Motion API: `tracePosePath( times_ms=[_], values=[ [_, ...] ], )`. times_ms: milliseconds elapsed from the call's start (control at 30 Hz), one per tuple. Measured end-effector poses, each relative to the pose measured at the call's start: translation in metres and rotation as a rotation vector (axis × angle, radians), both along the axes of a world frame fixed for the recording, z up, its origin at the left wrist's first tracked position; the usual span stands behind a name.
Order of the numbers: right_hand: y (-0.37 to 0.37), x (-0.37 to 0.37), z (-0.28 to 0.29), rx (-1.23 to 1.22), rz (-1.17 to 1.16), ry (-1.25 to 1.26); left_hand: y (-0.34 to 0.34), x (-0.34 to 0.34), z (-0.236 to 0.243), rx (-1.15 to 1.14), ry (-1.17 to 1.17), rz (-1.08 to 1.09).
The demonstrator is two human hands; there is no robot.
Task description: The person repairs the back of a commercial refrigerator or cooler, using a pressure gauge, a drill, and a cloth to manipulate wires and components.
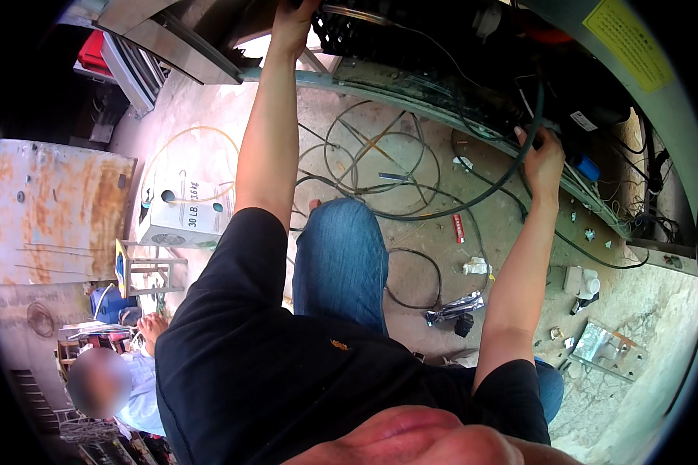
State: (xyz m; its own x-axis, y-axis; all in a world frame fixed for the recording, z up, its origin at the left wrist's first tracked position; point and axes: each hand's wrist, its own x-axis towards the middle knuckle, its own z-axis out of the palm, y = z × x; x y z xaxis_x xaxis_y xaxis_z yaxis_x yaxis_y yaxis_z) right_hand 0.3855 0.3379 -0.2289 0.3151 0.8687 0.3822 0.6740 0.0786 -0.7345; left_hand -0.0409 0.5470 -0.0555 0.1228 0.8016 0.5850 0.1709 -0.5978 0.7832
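My left hand (293, 17) reaches up to the open metal cabinet and is cut off by the top edge. Its fingers are mostly hidden. A shiny metal tube (357, 14) runs beside it, with a thin wire trailing off its end. My right hand (544, 157) is at the cabinet's lower metal rail (442, 116), its fingers curled beside a thick black cable (532, 136). Whatever those fingers pinch is too dark to make out. Just right of them sit a small blue part (588, 167) and a dark rounded unit with a white label (584, 121).
Black hose (442, 211) lies in loops across the floor. A white carton (184, 211) stands at left, near a rusty panel (62, 209). A red packet (458, 229), silver foil pouch (454, 308) and metal plate (609, 350) lie around. Another person (138, 387) is at lower left.
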Motion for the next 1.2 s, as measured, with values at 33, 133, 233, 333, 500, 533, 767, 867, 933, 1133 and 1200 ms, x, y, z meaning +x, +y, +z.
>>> tracePosePath(
  times_ms=[33,133,233,333,500,533,767,867,933,1133,1200],
  values=[
    [0.000,-0.001,-0.001,0.000,0.001,-0.002,0.001,-0.002,0.000,0.000,0.012,-0.026],
    [0.001,-0.003,-0.002,-0.021,0.003,-0.006,0.005,-0.008,-0.004,-0.051,0.018,0.000],
    [-0.001,0.001,-0.006,-0.023,-0.002,-0.064,0.002,0.006,-0.009,0.038,-0.059,0.033],
    [0.000,-0.001,-0.009,-0.005,0.003,-0.108,0.003,0.010,-0.013,0.101,-0.085,0.014],
    [0.001,-0.007,-0.006,0.019,0.016,-0.148,0.020,0.003,-0.008,0.088,-0.034,0.073],
    [0.001,-0.005,-0.009,0.023,0.012,-0.150,0.020,0.011,-0.010,0.094,-0.049,0.107],
    [0.000,-0.005,-0.011,0.048,0.014,-0.226,0.022,0.009,-0.026,0.169,0.008,0.115],
    [-0.002,0.000,-0.013,0.027,0.015,-0.195,0.023,0.010,-0.026,0.211,-0.045,0.029],
    [-0.003,0.002,-0.011,0.045,0.017,-0.188,0.027,0.010,-0.025,0.221,-0.077,-0.009],
    [0.000,0.002,-0.012,-0.013,0.004,-0.179,0.014,0.004,-0.012,0.252,0.140,0.163],
    [-0.001,0.001,-0.011,-0.058,-0.021,-0.164,0.000,0.006,-0.008,0.206,0.196,0.243]
  ],
)
